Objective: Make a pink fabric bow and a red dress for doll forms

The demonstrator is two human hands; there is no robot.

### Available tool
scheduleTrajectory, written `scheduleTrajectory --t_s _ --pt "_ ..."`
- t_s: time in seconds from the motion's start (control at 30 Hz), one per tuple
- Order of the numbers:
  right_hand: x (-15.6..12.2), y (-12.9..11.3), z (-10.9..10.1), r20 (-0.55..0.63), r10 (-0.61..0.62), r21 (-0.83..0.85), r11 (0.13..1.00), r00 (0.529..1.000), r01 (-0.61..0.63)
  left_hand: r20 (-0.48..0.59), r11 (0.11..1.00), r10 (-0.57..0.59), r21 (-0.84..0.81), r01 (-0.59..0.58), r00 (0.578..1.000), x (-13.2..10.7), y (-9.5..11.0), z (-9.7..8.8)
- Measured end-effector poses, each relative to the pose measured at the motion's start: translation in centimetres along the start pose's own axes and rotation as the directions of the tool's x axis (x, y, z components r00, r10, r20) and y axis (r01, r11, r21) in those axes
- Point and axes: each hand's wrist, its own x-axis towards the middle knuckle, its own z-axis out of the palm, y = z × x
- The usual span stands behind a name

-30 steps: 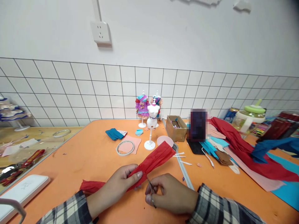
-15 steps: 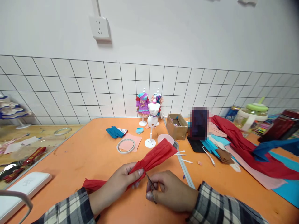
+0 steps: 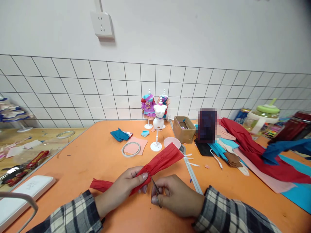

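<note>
My left hand (image 3: 130, 185) is closed around the gathered middle of a strip of red crepe paper (image 3: 165, 158). One end fans out to the upper right, and the other trails behind my left wrist. Small scissors (image 3: 155, 189) are gripped in my right hand (image 3: 176, 195), which is closed round the handle loops. Their tips touch the gathered part of the paper beside my left thumb; whether the blades are apart, I cannot make out. Beyond the paper stands a bare white mini dress form (image 3: 159, 118), upright on its round base.
Two dressed mini forms, one in purple (image 3: 148, 106), stand behind it. A tape roll (image 3: 131, 149) lies on pink paper at left. On the right are a cardboard box (image 3: 184, 131), a blurred phone-like screen (image 3: 207, 125), crepe sheets (image 3: 257, 158) and a green-lidded jug (image 3: 262, 119). A white power bank (image 3: 29, 194) lies front left.
The view has tilted slightly downward. Both hands stay nearly in place, with the scissors' tips still at the gathered red paper. The trailing paper end has shifted a little.
</note>
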Motion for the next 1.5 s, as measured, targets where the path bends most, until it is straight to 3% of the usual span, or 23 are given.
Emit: scheduleTrajectory --t_s 0.4,0.57,0.73,0.9,1.07,1.3,1.5 --pt "-0.1 0.0 0.2 0.009 0.028 0.002 1.0 1.0 -0.028 -0.006 1.0 -0.013 0.0 0.013 1.0 0.0 -0.7 0.1" --pt "-0.1 0.4 0.3 0.014 -0.058 0.048 0.997 0.998 0.058 0.039 1.0 -0.001 0.008 0.001 0.999 0.2 -1.1 0.1" --pt "-0.1 0.5 0.4 0.021 0.002 0.076 0.997 1.0 -0.003 0.029 1.0 -0.012 -0.025 0.012 1.0 0.3 -1.3 0.1" --pt "0.0 0.4 0.6 0.028 -0.073 0.132 0.989 0.997 0.069 0.097 0.999 0.001 -0.047 0.003 0.995 0.3 -1.2 0.3" --pt "0.0 0.3 0.6 0.029 -0.023 0.142 0.99 0.999 0.018 0.057 0.997 -0.015 -0.069 0.019 0.998 0.1 -1.0 0.3" --pt "-0.2 -0.5 0.3 0.04 -0.112 0.133 0.985 0.993 0.106 0.158 0.997 -0.004 -0.08 0.017 0.988 0.3 -1.5 0.3" --pt "0.1 0.5 0.5 -0.01 0.084 0.084 0.993 0.996 -0.082 0.002 0.999 0.027 -0.021 -0.027 1.0 -0.2 -1.1 0.2"
